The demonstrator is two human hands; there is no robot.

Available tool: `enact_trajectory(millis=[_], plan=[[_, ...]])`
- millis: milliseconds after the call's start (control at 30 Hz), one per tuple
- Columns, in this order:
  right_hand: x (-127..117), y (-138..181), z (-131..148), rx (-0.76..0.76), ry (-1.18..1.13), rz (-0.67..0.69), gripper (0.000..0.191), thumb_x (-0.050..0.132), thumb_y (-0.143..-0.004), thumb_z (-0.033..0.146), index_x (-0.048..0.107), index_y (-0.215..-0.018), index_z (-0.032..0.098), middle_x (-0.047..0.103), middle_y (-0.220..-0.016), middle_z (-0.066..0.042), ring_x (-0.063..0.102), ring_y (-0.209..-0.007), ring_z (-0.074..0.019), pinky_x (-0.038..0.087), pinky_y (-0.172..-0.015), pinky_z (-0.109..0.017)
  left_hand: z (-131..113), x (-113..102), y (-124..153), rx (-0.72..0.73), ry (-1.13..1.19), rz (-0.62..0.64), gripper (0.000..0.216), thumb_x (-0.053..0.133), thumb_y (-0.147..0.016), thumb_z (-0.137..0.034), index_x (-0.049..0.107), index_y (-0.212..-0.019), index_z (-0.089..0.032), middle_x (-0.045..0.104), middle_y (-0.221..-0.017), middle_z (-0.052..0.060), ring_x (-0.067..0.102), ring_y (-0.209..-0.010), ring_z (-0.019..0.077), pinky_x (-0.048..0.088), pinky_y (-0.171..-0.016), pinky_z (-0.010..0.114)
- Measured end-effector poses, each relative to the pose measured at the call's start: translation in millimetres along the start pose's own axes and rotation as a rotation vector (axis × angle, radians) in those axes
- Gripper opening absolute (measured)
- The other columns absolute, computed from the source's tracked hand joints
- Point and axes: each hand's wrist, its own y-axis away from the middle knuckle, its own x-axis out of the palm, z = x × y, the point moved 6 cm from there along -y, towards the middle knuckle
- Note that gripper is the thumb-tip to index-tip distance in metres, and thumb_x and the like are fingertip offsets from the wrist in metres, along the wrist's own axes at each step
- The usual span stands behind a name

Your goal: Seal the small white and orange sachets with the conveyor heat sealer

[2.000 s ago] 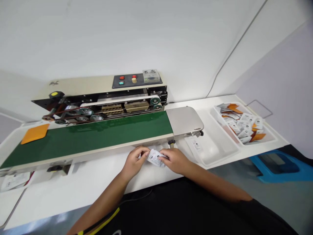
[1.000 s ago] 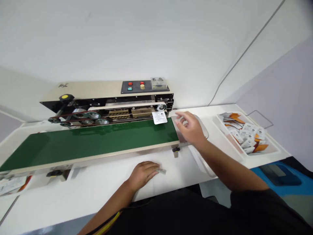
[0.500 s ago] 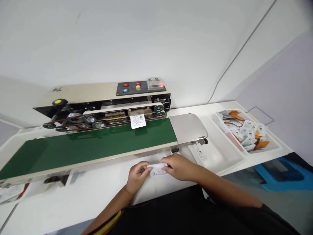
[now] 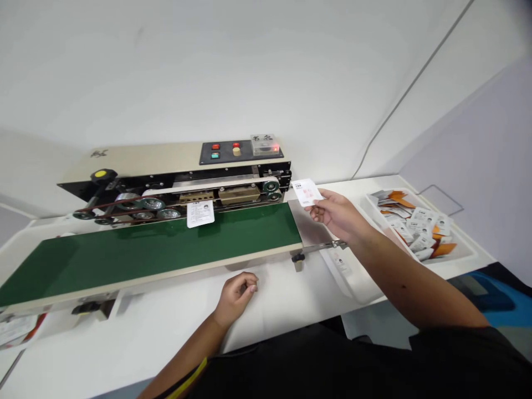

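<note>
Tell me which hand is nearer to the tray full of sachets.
Right. The right hand, holding a white sachet, is left of the tray; the left hand rests on the table before the green belt, farther off.

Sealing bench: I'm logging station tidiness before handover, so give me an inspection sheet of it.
Surface: white table, carrying the machine and trays.
Job's things: white pouch held up beside the sealing machine's right end; second pouch at its rollers, on the green belt.
Clutter: tray heaped with pouches at right; loose papers far left.
Hands: right hand pinches the white pouch; left hand curled on the table.
Cables: one thin cable up the wall.
Surroundings: white walls; blue bin low right.
</note>
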Motion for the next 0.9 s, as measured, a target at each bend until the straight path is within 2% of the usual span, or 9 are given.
enact_trajectory(millis=[200, 300, 400, 467, 567, 767, 900], plan=[[21, -25, -19, 0.128, -0.010, 0.022, 0.025, 0.067, -0.090, 0.008, 0.072, -0.113, 0.014, 0.076, -0.081, -0.007, 0.063, -0.061, -0.0113, 0.057, -0.057, -0.022, -1, -1, -2, -0.006, -0.053, 0.014, 0.022, 0.064, -0.097, -0.038, 0.072, -0.094, -0.017, 0.070, -0.074, 0.004, 0.066, -0.066, 0.0169, 0.052, -0.063, 0.026], [37, -33, -27, 0.154, 0.047, 0.076, 0.024, 0.069, -0.093, 0.014, 0.070, -0.117, 0.015, 0.076, -0.084, -0.007, 0.065, -0.062, -0.0108, 0.058, -0.059, -0.022, -1, -1, -3, -0.022, -0.060, 0.027, 0.024, 0.063, -0.097, -0.039, 0.071, -0.093, -0.017, 0.070, -0.074, 0.004, 0.065, -0.066, 0.0168, 0.052, -0.064, 0.027], [38, -36, -26, 0.085, 0.289, 0.077, 0.041, 0.074, -0.093, 0.027, 0.066, -0.132, 0.018, 0.078, -0.090, -0.007, 0.067, -0.063, -0.0130, 0.059, -0.061, -0.024, -1, -1, -4, -0.028, -0.036, 0.035, 0.024, 0.062, -0.098, -0.039, 0.071, -0.093, -0.017, 0.070, -0.073, 0.004, 0.064, -0.064, 0.0167, 0.051, -0.064, 0.027], [29, -31, -17, -0.060, 0.527, 0.033, 0.049, 0.075, -0.091, 0.033, 0.065, -0.137, 0.023, 0.078, -0.095, -0.004, 0.067, -0.065, -0.0137, 0.059, -0.063, -0.026, 1, -2, -3, -0.026, -0.017, 0.031, 0.024, 0.062, -0.098, -0.039, 0.071, -0.094, -0.017, 0.069, -0.071, 0.003, 0.063, -0.063, 0.0167, 0.051, -0.063, 0.027], [9, -13, -4, -0.252, 0.760, -0.053, 0.042, 0.071, -0.091, 0.038, 0.070, -0.132, 0.027, 0.076, -0.097, -0.002, 0.067, -0.068, -0.0142, 0.059, -0.068, -0.029, 5, -3, -4, -0.030, -0.019, 0.030, 0.026, 0.061, -0.099, -0.041, 0.071, -0.094, -0.017, 0.067, -0.069, 0.002, 0.062, -0.062, 0.0167, 0.050, -0.062, 0.026], [-37, 32, 8, -0.384, 0.758, -0.206, 0.040, 0.066, -0.091, 0.043, 0.073, -0.125, 0.023, 0.073, -0.091, -0.003, 0.068, -0.072, -0.0162, 0.059, -0.071, -0.030, 14, -2, -6, -0.078, 0.002, 0.056, 0.032, 0.060, -0.099, -0.047, 0.071, -0.093, -0.017, 0.065, -0.068, 0.002, 0.061, -0.061, 0.0170, 0.050, -0.061, 0.027], [-74, 57, 28, -0.492, 0.803, -0.410, 0.039, 0.068, -0.090, 0.045, 0.075, -0.120, 0.021, 0.074, -0.091, -0.004, 0.070, -0.074, -0.0175, 0.059, -0.072, -0.030, 17, -2, -4, -0.125, 0.039, 0.060, 0.037, 0.061, -0.099, -0.052, 0.071, -0.093, -0.017, 0.065, -0.069, 0.003, 0.061, -0.062, 0.0178, 0.050, -0.061, 0.028]])
